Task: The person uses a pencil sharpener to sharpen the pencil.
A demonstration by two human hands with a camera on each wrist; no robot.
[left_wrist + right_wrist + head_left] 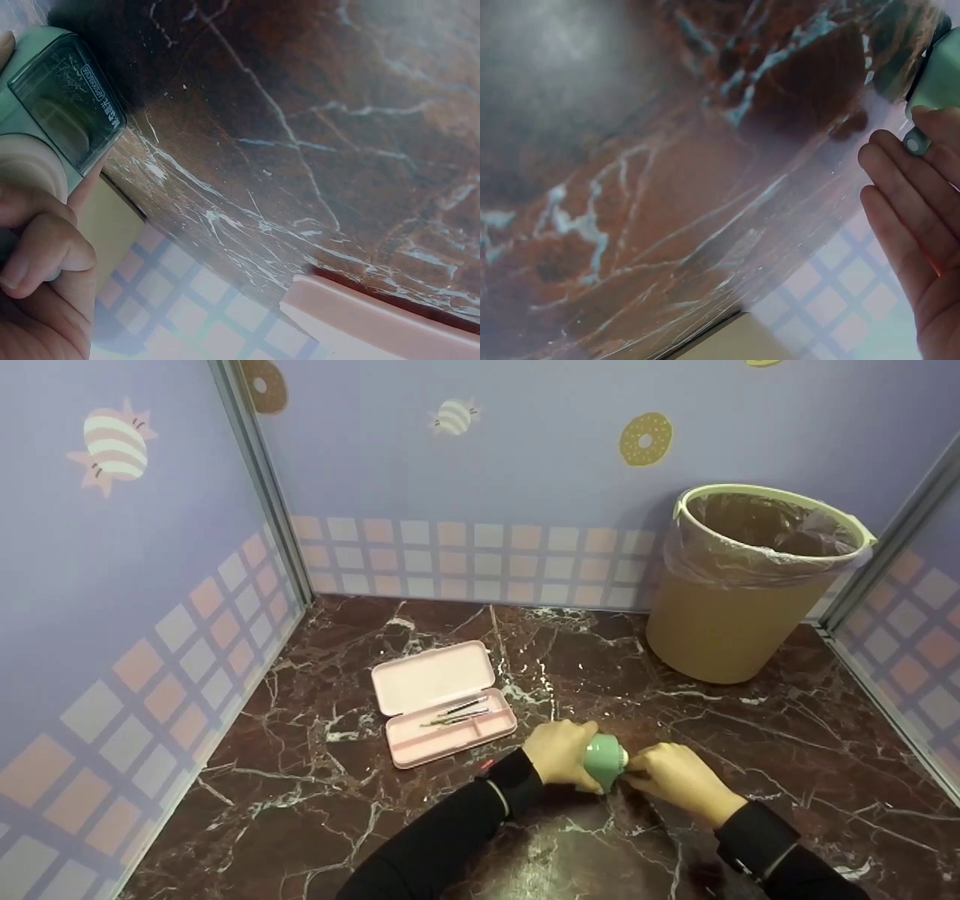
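Note:
My left hand [559,754] grips a green pencil sharpener [602,761] just above the table. Its clear window [71,105] shows shavings inside, and a cream round part [30,166] sits on one side. Right beside that part, my right hand [671,772] pinches what looks like a pencil [916,141] between thumb and fingers. Only its round end shows, pale in the middle; the rest is hidden by the hand. The other fingers [892,199] of the right hand are extended in the right wrist view.
An unlidded pink pencil case [450,742] holds several slim pencils or pens [461,711], left of my hands. White crumbs [547,684] are scattered on the dark marbled table [300,825]. A tan bin [727,622] with a plastic liner stands at the back right. Patterned walls enclose the table.

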